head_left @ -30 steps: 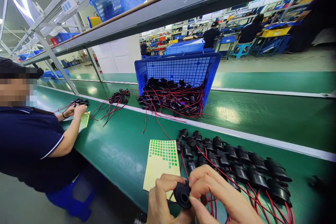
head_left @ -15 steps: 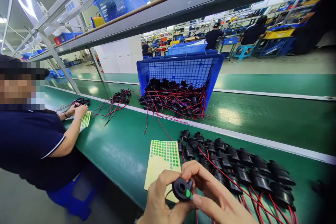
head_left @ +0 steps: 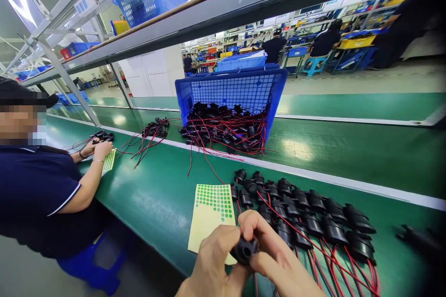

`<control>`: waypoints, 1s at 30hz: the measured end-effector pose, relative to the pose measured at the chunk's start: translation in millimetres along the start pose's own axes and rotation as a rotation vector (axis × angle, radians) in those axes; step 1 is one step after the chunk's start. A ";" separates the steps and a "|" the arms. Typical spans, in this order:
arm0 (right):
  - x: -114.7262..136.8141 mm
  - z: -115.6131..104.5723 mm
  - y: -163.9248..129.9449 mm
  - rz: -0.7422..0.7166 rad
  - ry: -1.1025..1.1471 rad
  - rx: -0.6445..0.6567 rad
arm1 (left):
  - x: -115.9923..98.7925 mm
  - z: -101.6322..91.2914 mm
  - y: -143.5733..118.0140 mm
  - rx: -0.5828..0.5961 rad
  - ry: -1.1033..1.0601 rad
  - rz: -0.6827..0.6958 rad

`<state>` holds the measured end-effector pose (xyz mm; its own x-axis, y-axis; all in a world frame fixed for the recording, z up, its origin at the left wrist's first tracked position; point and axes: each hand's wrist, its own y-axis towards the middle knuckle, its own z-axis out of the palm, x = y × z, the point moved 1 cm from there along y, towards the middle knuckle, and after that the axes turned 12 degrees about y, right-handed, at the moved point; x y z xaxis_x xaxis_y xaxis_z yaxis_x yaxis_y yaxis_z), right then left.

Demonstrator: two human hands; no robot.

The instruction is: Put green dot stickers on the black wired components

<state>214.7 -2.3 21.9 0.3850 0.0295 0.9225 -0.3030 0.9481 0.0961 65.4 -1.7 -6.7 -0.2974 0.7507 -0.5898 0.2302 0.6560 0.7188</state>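
Observation:
My left hand [head_left: 212, 264] and my right hand [head_left: 275, 255] meet at the bottom of the view, both gripping one small round black part [head_left: 244, 249] with red and black wires. Fingers of the right hand press on its top. Just beyond the hands lies a yellow sheet of green dot stickers [head_left: 211, 216]. To its right, rows of the same black wired parts [head_left: 306, 218] lie on the green bench [head_left: 153, 195].
A tipped blue basket [head_left: 237, 90] spills more black wired parts onto the conveyor belt [head_left: 348, 148]. A smaller pile of parts [head_left: 153, 130] lies to its left. A co-worker in a dark shirt [head_left: 38, 195] sits at left, hands on parts by another sticker sheet [head_left: 108, 161].
The green sticker seen on the part half a second ago is now covered by my right fingers. The part has turned in my hands, and the view has shifted slightly.

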 end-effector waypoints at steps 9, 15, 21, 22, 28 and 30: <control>27.8 -19.5 16.8 -0.356 -0.711 0.306 | -1.4 -23.2 10.9 0.224 -0.616 -0.596; 28.8 -20.4 16.5 -0.567 -0.898 0.255 | -12.7 -26.3 16.7 0.324 -0.706 -0.594; 30.9 -15.2 13.5 -0.727 -0.981 0.195 | -21.8 -30.6 21.3 0.291 -0.546 -0.680; 30.2 -14.9 12.7 -0.741 -1.006 0.193 | -23.0 -30.3 21.5 0.286 -0.505 -0.693; 27.1 -12.9 8.2 -0.818 -1.117 0.177 | -28.5 -27.5 24.3 0.285 -0.427 -0.744; 26.7 -12.3 6.1 -0.828 -1.143 0.181 | -28.9 -26.1 25.1 0.283 -0.431 -0.736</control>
<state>233.8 8.1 42.6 -0.3746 -0.8551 0.3585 -0.4805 0.5097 0.7137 55.6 -9.0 38.1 -0.0996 0.0597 -0.9932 0.3549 0.9347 0.0206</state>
